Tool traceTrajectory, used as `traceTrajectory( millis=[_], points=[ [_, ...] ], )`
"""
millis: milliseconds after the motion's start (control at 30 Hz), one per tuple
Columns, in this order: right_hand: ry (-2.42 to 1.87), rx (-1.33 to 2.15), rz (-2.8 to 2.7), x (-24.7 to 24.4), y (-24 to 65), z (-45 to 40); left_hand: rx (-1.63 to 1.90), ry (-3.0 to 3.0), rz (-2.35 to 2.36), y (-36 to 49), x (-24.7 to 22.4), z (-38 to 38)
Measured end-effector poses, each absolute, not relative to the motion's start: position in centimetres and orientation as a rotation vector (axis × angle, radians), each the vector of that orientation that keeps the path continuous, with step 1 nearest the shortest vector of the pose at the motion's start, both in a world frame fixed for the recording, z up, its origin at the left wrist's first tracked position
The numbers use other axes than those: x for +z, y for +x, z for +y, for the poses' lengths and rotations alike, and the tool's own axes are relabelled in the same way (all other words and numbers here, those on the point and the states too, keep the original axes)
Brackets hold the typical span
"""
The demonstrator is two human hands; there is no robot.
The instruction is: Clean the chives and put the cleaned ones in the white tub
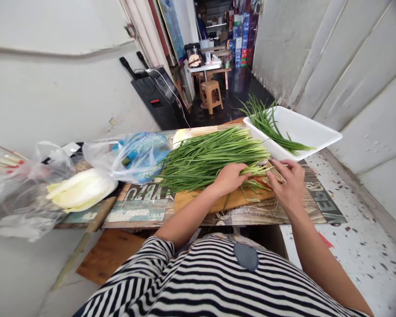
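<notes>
One patterned table [135, 211], one heap of green stalks [214, 154]

From my end I see the heap lying across a wooden board [233, 201], pale ends rightward. Beyond those, a white basin [312, 127] holds a looser green bunch [264, 121] at its left side. A clear bag [141, 156] at left has blue contents. The left hand [230, 179], half curled, touches the pale ends; the right hand [291, 182] bends its fingers over brownish tips. Whether either pinches, I cannot tell. Between them shows a thin red strip [263, 182].

We've got pale walls [53, 97] both sides, a shiny dark floor [239, 83] further back, a tan stool [212, 93] by a white table [203, 68].
</notes>
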State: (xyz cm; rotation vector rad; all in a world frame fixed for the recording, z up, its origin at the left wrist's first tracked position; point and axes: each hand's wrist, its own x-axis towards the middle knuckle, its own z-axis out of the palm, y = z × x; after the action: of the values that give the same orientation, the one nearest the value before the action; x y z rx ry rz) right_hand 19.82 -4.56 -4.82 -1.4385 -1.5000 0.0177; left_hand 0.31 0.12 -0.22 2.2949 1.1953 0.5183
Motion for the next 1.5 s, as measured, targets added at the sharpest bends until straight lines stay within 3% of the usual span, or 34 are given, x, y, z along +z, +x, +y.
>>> traceTrajectory(
  millis=[100, 233, 633, 933, 1033, 1233, 1333, 1500],
  points=[
    [-1.369, -0.107, -1.844, -4.1, 19.5, -4.2, 0.489, 2.357, 1.213, 0.3, -0.2, 0.0],
    [-1.298, 0.049, -1.939, -4.2, 19.5, -3.1, 0.452, 2.431, 1.182, 0.4, -0.4, -0.3],
    [-1.219, 0.655, -1.303, -6.4, 17.7, -2.4, 0.401, 2.392, 1.169, 0.0, -0.4, -0.1],
    [-1.312, 0.715, -0.969, -6.9, 19.2, -1.2, 0.439, 2.25, 1.203, -0.5, -0.9, 0.3],
    [-1.445, 0.545, -1.01, -6.8, 19.9, -1.0, 0.465, 2.197, 1.189, -0.8, -0.9, 0.3],
    [-1.42, 0.278, -1.713, -5.9, 21.3, -1.8, 0.616, 2.137, 1.073, -1.2, -0.7, 0.3],
    [-1.471, 0.076, -1.508, -5.3, 20.4, -3.4, 0.673, 2.151, 1.081, -1.1, -0.8, 0.3],
    [-1.403, 0.663, -1.012, -4.6, 17.4, -5.1, 0.737, 2.163, 1.215, -0.8, -0.5, 0.1]
  ],
)
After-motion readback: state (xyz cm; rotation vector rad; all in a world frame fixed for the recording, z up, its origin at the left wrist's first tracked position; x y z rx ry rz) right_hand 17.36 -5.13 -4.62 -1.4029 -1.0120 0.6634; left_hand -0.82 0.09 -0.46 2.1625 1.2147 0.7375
